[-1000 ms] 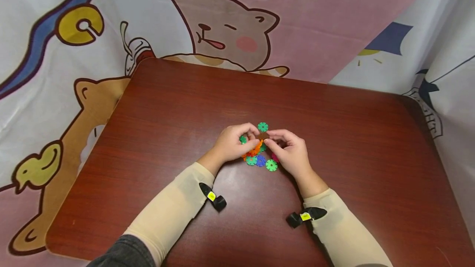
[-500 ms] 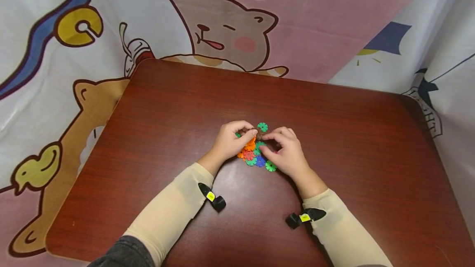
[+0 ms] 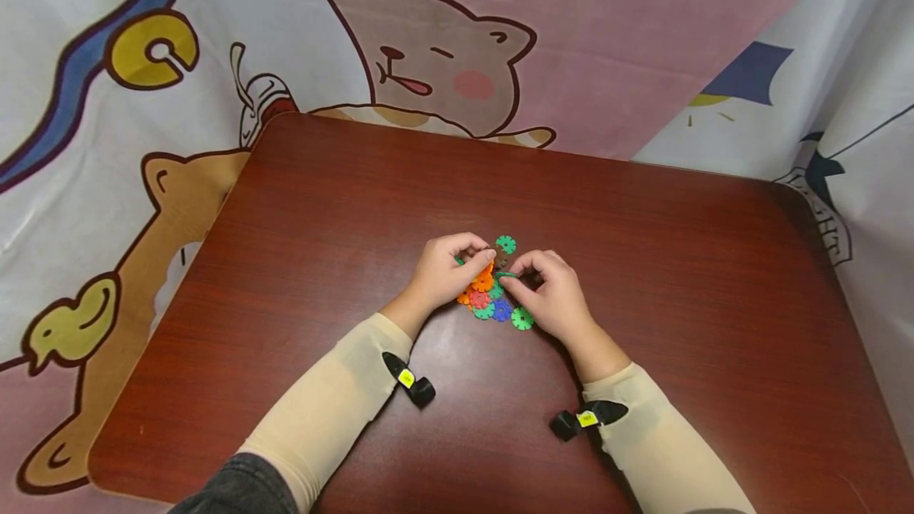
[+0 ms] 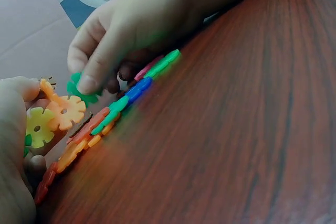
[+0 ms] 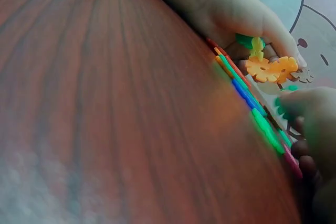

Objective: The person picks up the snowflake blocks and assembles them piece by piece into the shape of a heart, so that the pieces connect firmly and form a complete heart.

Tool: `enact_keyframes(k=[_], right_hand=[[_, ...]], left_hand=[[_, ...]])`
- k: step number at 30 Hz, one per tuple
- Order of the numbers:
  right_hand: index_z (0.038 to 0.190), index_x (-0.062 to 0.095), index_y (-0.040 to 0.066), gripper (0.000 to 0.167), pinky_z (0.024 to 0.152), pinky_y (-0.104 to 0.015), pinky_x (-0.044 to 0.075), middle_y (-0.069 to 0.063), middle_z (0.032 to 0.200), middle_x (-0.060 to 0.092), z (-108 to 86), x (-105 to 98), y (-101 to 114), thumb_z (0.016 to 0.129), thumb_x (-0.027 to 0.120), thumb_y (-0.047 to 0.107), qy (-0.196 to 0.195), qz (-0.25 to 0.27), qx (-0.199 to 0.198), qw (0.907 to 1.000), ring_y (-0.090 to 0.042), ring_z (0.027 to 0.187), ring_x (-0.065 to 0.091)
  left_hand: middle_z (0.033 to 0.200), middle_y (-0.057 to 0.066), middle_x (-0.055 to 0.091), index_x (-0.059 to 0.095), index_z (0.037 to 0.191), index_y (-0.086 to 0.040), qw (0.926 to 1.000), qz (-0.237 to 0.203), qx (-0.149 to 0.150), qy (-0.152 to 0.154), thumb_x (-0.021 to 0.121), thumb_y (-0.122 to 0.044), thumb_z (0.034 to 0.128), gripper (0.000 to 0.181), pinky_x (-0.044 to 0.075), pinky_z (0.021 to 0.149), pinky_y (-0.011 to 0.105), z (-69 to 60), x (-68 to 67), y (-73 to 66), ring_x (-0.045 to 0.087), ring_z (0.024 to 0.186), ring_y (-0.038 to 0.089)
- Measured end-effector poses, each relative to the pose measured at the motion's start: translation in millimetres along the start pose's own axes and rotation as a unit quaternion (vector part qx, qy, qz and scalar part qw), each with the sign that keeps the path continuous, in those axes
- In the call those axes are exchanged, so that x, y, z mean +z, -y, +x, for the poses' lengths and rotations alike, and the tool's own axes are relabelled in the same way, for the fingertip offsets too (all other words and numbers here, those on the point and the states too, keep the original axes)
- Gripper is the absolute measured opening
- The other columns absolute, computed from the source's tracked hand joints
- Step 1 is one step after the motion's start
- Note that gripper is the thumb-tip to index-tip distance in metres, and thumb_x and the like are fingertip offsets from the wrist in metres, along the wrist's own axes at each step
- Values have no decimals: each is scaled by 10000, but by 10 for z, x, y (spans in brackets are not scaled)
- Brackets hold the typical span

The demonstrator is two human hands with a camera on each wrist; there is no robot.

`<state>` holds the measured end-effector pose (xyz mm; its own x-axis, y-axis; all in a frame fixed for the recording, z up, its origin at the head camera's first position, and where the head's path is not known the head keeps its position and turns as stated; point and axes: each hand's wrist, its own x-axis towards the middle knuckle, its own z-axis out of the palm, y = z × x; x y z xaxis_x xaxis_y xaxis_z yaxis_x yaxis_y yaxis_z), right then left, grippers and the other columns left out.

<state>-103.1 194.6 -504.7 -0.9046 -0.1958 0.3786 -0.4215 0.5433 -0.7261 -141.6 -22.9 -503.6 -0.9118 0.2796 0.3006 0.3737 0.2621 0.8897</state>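
Pinch grips on both sides, we note: left hand (image 3: 448, 270) narrow on a cluster of orange and yellow discs (image 4: 72, 109), held up off the worktop (image 3: 357, 205); right hand (image 3: 560, 292) narrow on a single green disc (image 4: 74, 85), facing the cluster but apart from it, between the two hands. Brownish disc (image 5: 303, 76) shows at the cluster's end; we can't tell how firmly it's slotted. Others lie underneath: red disc (image 3: 480, 300) and blue disc (image 3: 502, 309) between the hands, light green disc (image 3: 523, 319) just on the body side of the right one, teal disc (image 3: 505, 244) just beyond both. Risks, as we judge: misaligned slots, so the green disc skids off; too hard a push, so the cluster twists or pops apart; low wrists could scatter the others.
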Motion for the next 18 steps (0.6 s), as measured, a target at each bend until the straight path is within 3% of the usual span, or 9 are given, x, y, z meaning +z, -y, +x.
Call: enact_keyframes(k=[4,8,13,18], right_hand=[[894,697,57,222,593,-174,488,-39,755,692,-18,15,17,840,906,7,-633,761,208,9949,-139,625,602],[888,696,-24,209,640,-175,538,-153,834,736,-16,30,34,817,868,-121,-992,1478,24,9840,-132,693,662],[850,729,-6,229,782,-226,593,-176,928,770,1,36,37,777,869,-172,-1123,1536,-218,9815,-120,883,739],[828,768,26,229,814,-236,593,-144,930,787,3,30,15,766,883,-162,-1063,1465,-265,9831,-132,913,754]], left_hand=[[747,-35,722,803,938,-86,10000,32,-87,31,773,-181,967,104,503,610,250,-5,5,3,644,652,68],[726,-45,712,800,922,-91,9999,41,-108,88,773,-181,968,104,500,595,244,-9,8,1,640,634,59],[772,-30,736,799,913,-85,9999,-25,-19,155,787,-175,955,100,526,615,248,-15,4,-2,663,653,61],[792,-19,740,800,907,-78,9996,-13,52,275,791,-158,953,92,528,626,242,-15,3,12,658,657,59]])
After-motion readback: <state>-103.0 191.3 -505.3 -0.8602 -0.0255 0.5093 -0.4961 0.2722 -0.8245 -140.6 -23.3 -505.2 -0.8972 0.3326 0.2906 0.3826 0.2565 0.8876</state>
